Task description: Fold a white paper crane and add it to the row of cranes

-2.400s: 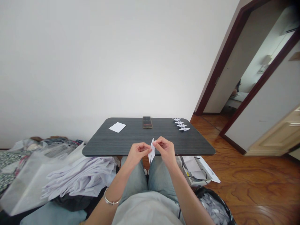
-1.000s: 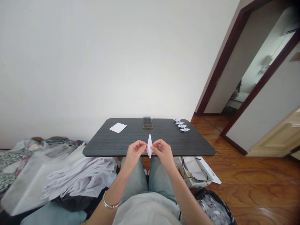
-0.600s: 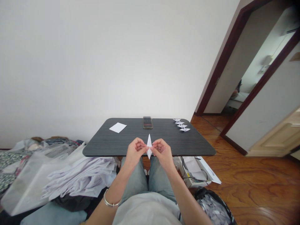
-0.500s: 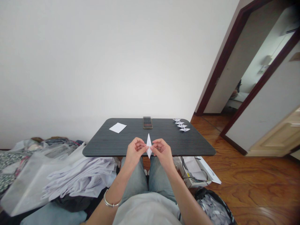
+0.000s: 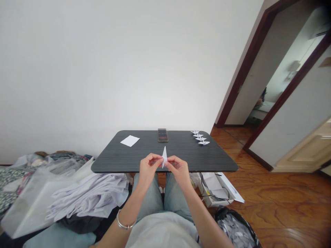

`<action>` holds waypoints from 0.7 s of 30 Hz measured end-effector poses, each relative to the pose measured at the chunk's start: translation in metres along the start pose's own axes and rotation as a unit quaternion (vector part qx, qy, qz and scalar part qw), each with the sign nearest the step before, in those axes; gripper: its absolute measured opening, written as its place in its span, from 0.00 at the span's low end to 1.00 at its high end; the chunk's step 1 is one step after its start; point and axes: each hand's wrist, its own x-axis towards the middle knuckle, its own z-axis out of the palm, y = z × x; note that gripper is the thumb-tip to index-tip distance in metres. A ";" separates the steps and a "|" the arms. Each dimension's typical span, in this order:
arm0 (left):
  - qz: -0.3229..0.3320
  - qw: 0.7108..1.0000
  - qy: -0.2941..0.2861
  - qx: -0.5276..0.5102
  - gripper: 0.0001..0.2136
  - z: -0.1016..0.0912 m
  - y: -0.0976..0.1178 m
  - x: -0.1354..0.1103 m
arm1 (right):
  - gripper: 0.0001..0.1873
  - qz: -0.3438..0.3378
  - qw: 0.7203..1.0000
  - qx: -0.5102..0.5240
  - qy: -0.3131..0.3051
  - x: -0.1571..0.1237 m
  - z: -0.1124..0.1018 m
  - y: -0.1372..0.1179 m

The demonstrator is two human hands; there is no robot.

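The left hand [image 5: 148, 166] and right hand [image 5: 179, 167] are pinching a pointed white paper [image 5: 164, 154] between their fingers [image 5: 156, 156]; beyond them, rightward on the dark surface [image 5: 116, 159], four paper cranes [image 5: 203, 143] are sitting.

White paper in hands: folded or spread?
Folded: the narrow white paper tapers to a spike, pinched between left hand and right hand.
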 end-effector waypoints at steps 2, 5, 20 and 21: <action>0.001 1.000 0.005 0.000 0.05 0.001 0.000 0.000 | 0.06 -0.007 1.000 -0.001 -0.001 0.000 0.000 0.000; 0.013 1.000 0.014 0.013 0.05 0.001 0.003 -0.001 | 0.07 -0.008 1.000 0.015 -0.009 0.000 -0.001 0.001; 0.013 0.998 -0.060 0.009 0.08 0.007 0.008 -0.009 | 0.09 0.001 0.998 0.032 0.057 0.000 0.001 -0.005; 0.005 0.998 -0.061 0.005 0.08 0.006 0.007 -0.009 | 0.09 -0.005 0.998 0.028 0.061 0.000 0.001 -0.005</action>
